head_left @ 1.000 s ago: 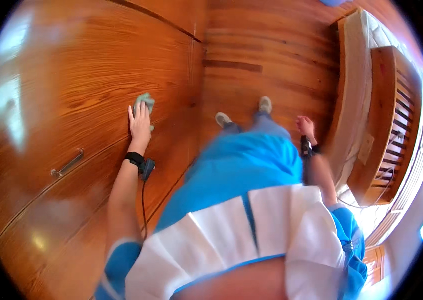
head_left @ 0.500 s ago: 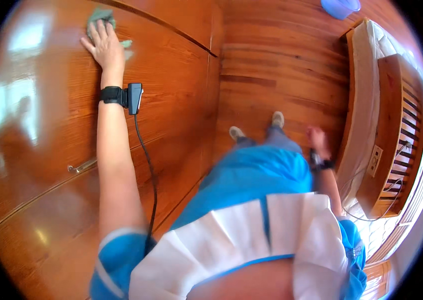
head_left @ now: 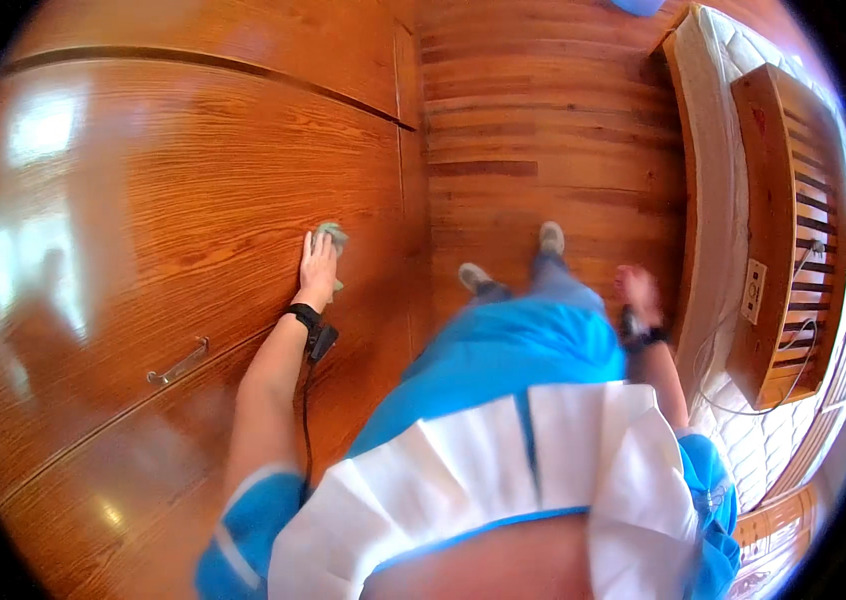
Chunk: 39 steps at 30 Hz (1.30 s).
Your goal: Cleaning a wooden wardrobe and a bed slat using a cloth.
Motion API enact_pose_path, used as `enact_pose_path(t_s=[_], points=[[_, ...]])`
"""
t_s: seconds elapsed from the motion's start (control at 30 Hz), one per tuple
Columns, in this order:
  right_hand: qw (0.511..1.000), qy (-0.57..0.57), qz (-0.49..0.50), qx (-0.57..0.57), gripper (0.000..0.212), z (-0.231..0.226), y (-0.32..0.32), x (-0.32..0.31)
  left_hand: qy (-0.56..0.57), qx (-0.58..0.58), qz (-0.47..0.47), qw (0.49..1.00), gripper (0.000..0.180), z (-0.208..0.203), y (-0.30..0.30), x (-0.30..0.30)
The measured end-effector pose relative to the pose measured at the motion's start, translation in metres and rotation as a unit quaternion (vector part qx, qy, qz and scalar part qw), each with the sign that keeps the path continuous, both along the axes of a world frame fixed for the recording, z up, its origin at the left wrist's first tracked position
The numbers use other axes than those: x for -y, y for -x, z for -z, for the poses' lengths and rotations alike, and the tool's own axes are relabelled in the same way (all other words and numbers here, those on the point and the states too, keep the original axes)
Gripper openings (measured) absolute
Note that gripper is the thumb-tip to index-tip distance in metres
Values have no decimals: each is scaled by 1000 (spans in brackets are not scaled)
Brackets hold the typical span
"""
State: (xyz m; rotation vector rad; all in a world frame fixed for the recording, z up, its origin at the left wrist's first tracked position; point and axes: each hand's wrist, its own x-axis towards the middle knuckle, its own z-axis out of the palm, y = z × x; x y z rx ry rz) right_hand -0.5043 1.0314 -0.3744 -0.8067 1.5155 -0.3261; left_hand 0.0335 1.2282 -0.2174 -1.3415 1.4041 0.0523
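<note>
My left hand (head_left: 318,270) lies with its fingers stretched over a pale green cloth (head_left: 334,234), holding it against a glossy wooden door (head_left: 193,190). Bits of the cloth stick out past the fingertips and beside the palm; the rest is under the hand. A black strap with a small dark device (head_left: 323,342) sits on that wrist, and a cable runs down from it. My right hand (head_left: 640,290) hangs low beside my blue clothing, touching no surface that I can see. Its fingers are blurred, and a dark band circles its wrist.
A metal handle (head_left: 179,364) juts from the door, left of my forearm. Plank flooring (head_left: 503,130) runs along the door's right side. At the right stands a bed with a pale mattress (head_left: 705,150), bearing a slatted wooden piece (head_left: 768,220) with a cord. A blue container (head_left: 638,5) shows at the top edge.
My left hand has swept the cloth down and to the right across the door, toward my body. The right hand stays about where it was. The view has shifted slightly.
</note>
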Motion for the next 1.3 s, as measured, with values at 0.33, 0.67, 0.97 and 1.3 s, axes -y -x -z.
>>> enact_pose_path(t_s=[0.33,0.67,0.97,1.3], points=[[996,48,-74,28,22,36,-10,12,356,102,14,929,44,-138,-58,171],[999,24,20,36,21,45,15,-9,122,27,36,992,72,-3,-17,48],[948,248,-199,-11,21,60,18,16,144,-67,-62,985,62,-13,-4,4],[948,252,-194,-14,18,26,-36,56,483,70,-6,873,37,-174,-79,165]])
